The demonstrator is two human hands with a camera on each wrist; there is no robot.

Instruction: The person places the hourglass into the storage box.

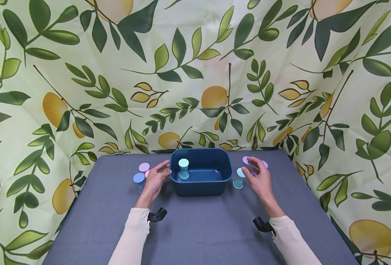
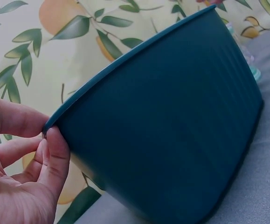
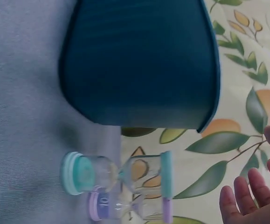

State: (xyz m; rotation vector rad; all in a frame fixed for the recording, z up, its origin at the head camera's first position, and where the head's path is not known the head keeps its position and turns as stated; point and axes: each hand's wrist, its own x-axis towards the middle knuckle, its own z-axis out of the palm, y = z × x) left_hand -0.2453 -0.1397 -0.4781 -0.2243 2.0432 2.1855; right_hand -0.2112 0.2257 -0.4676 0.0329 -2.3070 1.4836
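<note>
A dark blue plastic bin [image 1: 200, 188] stands at the far middle of the table. My left hand [image 1: 156, 180] pinches its left rim between thumb and fingers, seen close up in the left wrist view. Inside the bin, toward its left end, is a mint-green hourglass [image 1: 183, 169]. My right hand [image 1: 259, 179] hovers just right of a teal-capped hourglass [image 3: 118, 173], fingers loosely bent and holding nothing. That hourglass stands upright beside the bin, its teal sand in the lower bulb. Behind it in the right wrist view is a purple-capped hourglass [image 3: 130, 205] marked 10.
Left of the bin stand a blue-capped hourglass [image 1: 139, 181] and a pink-capped hourglass [image 1: 144, 167], partly behind the left hand. Another purple cap [image 1: 265, 164] shows past the right hand. A leaf-and-lemon cloth [image 1: 188, 92] hangs directly behind the grey-covered table [image 1: 208, 232].
</note>
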